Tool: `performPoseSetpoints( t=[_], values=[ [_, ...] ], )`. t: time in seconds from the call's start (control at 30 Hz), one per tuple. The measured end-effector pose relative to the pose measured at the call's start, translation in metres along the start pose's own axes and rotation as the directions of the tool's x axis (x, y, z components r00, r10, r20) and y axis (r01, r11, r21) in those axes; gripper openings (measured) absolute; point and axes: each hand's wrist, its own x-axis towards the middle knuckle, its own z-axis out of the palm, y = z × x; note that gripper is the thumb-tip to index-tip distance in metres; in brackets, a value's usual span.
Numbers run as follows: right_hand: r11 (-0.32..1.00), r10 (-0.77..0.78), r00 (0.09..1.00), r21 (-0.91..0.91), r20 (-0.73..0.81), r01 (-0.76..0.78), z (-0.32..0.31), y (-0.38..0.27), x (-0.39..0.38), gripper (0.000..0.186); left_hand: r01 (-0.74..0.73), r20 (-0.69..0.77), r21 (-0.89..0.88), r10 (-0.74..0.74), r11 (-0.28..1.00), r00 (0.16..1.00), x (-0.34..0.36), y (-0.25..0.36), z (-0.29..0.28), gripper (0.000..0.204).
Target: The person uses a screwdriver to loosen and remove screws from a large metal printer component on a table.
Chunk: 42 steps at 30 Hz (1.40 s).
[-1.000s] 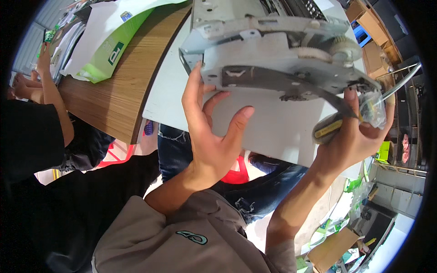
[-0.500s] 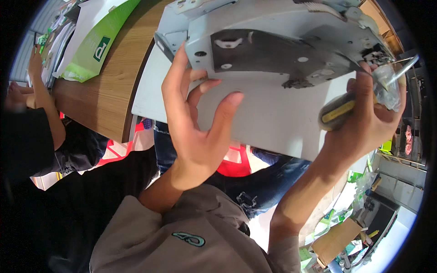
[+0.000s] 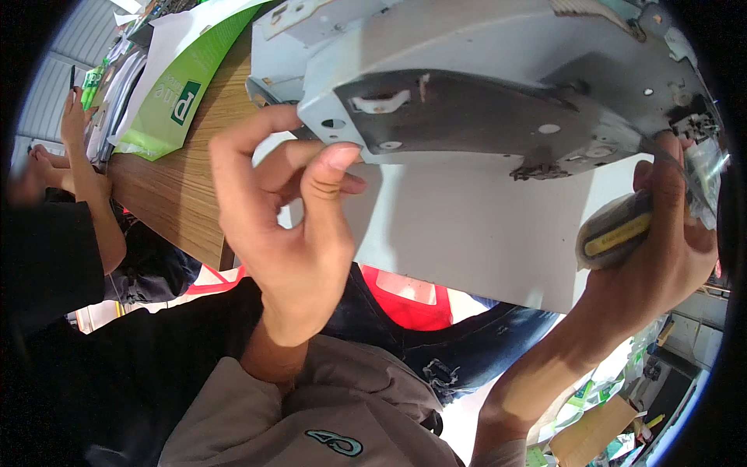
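A pale grey metal machine frame (image 3: 467,50) spans the top of the view, tilted, its dark curved panel (image 3: 482,113) turned toward me. At the frame's left corner my left hand (image 3: 288,218) pinches the edge, thumb on the near face and fingers curled behind. My right hand (image 3: 661,249) is closed around a screwdriver (image 3: 611,237) with a dark grey handle and a yellow stripe. That same hand also reaches the frame's right end with its thumb. A crumpled clear plastic bag (image 3: 704,175) sits by its fingers, hiding much of the screwdriver's shaft.
Below the frame lies a white tabletop (image 3: 467,226). A wooden table (image 3: 167,187) adjoins it on the left, bearing a green-and-white package (image 3: 167,101) and stacked papers. Another person's arm (image 3: 93,187) is at far left. A cardboard box (image 3: 595,432) and litter lie at lower right.
My left hand has gone from spread fingers to a pinch on the frame's corner. The frame and my right hand with the screwdriver appear lower and further right in view.
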Motion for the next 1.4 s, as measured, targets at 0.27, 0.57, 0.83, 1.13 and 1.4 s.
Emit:
performPoseSetpoints(
  t=[0.27, 0.57, 0.83, 1.13, 1.4],
  values=[
    [0.992, 0.106, 0.994, 0.074, 0.017, -0.106, -0.002, 0.002, -0.002, 0.020, -0.374, 0.013, 0.168, 0.377, 0.912, 0.926, 0.019, -0.021, -0.014, 0.063],
    [0.978, 0.179, 0.984, 0.111, -0.012, -0.177, -0.003, 0.002, -0.007, 0.022, -0.211, 0.111, -0.106, 0.223, 0.972, 0.969, 0.020, -0.022, -0.016, 0.072],
    [0.987, 0.083, 0.996, 0.137, 0.029, -0.087, -0.008, 0.009, -0.007, 0.020, -0.159, 0.081, -0.098, 0.167, 0.982, 0.983, 0.017, -0.019, -0.015, 0.073],
    [0.980, 0.076, 0.997, 0.185, 0.015, -0.077, -0.005, 0.006, -0.003, 0.020, -0.121, 0.086, -0.121, 0.132, 0.985, 0.988, 0.019, -0.019, -0.016, 0.074],
    [0.979, 0.082, 0.997, 0.187, -0.005, -0.079, 0.011, -0.002, -0.010, 0.022, -0.133, 0.073, -0.170, 0.147, 0.976, 0.987, 0.021, -0.020, -0.015, 0.073]
  ],
)
